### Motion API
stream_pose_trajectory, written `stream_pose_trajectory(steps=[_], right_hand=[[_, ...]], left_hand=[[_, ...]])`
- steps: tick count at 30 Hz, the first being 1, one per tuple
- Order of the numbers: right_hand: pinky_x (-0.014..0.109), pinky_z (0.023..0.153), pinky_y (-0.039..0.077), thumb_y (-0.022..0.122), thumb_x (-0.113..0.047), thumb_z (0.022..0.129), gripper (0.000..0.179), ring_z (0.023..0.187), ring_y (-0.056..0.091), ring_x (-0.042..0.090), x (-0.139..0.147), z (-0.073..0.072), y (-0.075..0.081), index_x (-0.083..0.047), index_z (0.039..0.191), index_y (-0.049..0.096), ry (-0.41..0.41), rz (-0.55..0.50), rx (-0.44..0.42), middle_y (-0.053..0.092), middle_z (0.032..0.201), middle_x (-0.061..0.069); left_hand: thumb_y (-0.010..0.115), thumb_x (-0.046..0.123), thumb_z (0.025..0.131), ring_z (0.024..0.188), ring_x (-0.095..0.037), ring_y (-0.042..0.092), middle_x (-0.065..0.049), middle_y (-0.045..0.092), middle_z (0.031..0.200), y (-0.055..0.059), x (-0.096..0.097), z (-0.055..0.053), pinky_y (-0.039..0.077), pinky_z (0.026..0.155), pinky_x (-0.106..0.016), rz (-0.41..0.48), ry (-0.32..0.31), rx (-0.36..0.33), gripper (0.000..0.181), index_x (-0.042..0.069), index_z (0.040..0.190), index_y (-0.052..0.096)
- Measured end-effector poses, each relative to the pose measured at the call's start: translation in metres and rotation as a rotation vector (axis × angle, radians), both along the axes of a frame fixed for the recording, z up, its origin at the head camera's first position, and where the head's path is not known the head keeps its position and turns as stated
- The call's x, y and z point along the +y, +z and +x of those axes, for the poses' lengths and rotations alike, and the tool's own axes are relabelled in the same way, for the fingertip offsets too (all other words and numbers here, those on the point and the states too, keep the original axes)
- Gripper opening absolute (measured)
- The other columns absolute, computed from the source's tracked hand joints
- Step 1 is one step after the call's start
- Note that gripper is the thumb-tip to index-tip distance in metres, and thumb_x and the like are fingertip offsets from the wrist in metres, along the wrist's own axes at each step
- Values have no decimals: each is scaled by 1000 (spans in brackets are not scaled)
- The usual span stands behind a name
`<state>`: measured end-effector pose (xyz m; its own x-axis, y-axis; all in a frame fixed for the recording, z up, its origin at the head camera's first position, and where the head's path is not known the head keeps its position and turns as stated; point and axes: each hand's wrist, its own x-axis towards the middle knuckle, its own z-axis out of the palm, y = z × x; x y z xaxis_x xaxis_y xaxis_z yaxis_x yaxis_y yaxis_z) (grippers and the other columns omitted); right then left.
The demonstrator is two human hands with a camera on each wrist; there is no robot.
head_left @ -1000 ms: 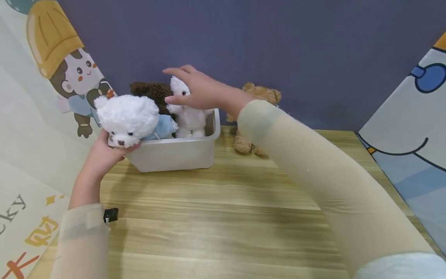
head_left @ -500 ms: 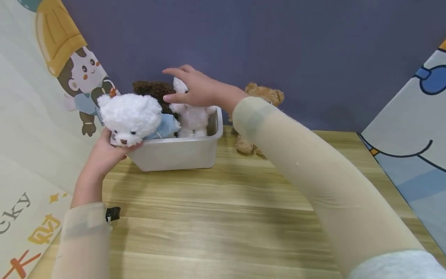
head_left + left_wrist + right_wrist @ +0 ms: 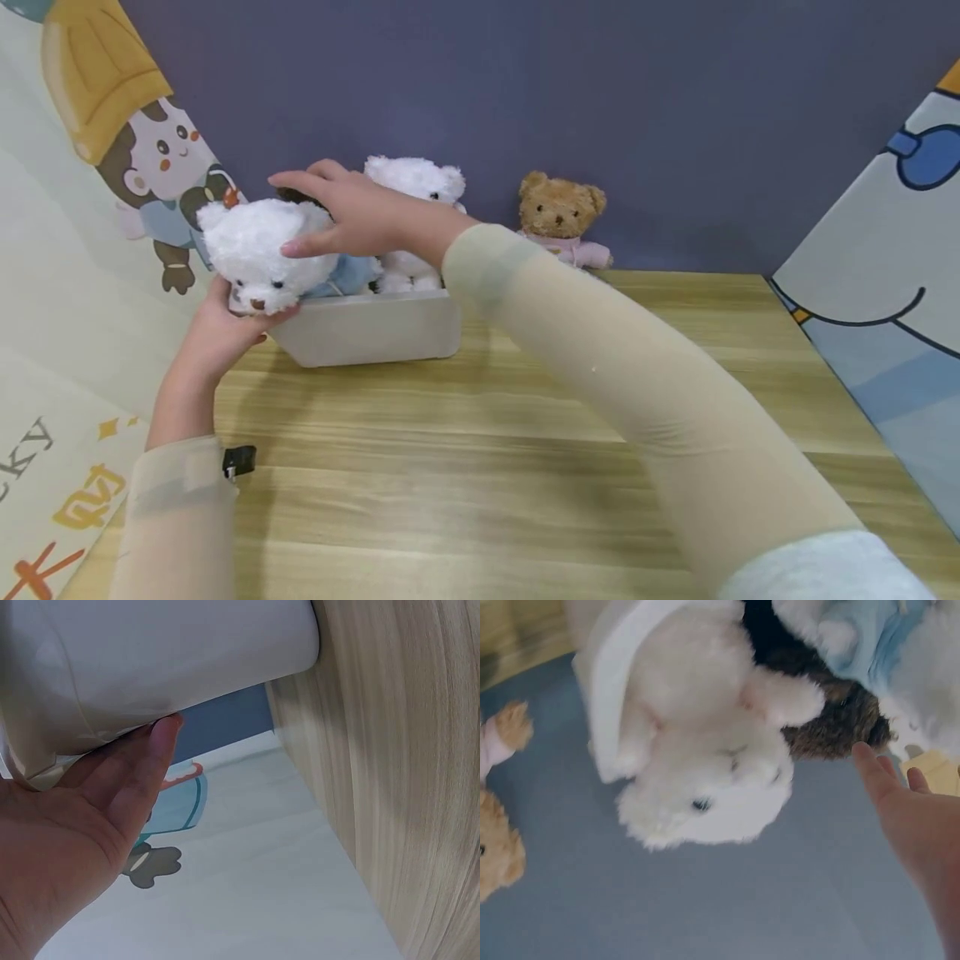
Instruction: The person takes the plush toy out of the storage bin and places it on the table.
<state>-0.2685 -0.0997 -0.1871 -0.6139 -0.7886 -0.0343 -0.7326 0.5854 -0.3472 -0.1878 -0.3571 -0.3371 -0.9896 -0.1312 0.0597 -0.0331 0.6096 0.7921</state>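
Note:
My left hand (image 3: 210, 342) grips the left end of a white plastic bin (image 3: 375, 329); in the left wrist view its fingers lie under the rim. A white teddy bear in blue clothes (image 3: 258, 242) lies in the bin, its head drooping over that end. Above this bear reaches my right hand (image 3: 363, 212), fingers spread and holding nothing; whether it touches the fur I cannot tell. Another white bear (image 3: 412, 177) sits upright at the bin's right, partly behind my right forearm. Between them a dark brown plush toy (image 3: 829, 735) shows in the right wrist view.
A tan teddy bear in pink clothes (image 3: 558, 208) sits right of the bin against the dark blue back wall (image 3: 637, 125), its lower part behind my right sleeve. Printed cartoon panels border the wooden table (image 3: 420, 467) on both sides.
My right hand has moved left and slightly down, from in front of the upright white bear to above the blue-clothed one. The left hand keeps its grip on the bin.

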Motion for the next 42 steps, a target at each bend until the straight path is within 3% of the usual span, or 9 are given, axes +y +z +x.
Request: stream_pose_trajectory(steps=[11,19,26,32,37,42], right_hand=[[33,128,36,65,-71,92,100,159,29,17,-19,8,-18,-49,170,7,-7,19,-21,11,178,-6],[29,119,45,72,-65,90,104,152,41,14,-24,10,-26,-50,169,7,-22,-33,-50,12,178,-5],[22,115,44,72,-57,95,95,148,44,11,-33,11,-31,-47,170,14,8,-68,1,18,176,3],[20,110,45,69,-51,101,86,140,48,10,-38,14,-33,-40,171,20,-11,-46,65,34,169,4],[21,108,47,69,-44,103,80,138,51,10,-40,18,-34,-42,169,24,-62,-55,53,36,167,1],[21,108,48,69,-38,104,77,139,51,11,-40,20,-35,-40,168,28,-75,-69,48,37,167,1]], left_hand=[[74,51,97,114,-11,53,-18,37,164,4,2,2,57,76,-19,-5,7,-32,104,19,171,9],[75,53,96,114,-14,54,-18,40,162,3,5,4,58,77,-20,-5,8,-35,106,19,171,8],[74,50,98,106,-4,54,-14,42,159,2,4,4,58,75,-20,-6,4,-21,101,20,171,11],[74,48,99,104,-3,53,-9,43,154,2,3,5,57,74,-21,-11,2,-6,99,21,171,12],[73,47,100,104,-1,51,-20,38,161,3,4,5,56,74,-19,-19,0,-20,102,19,172,7],[72,45,100,104,-1,51,-22,38,161,3,4,7,56,73,-19,-29,1,-15,100,19,172,8]])
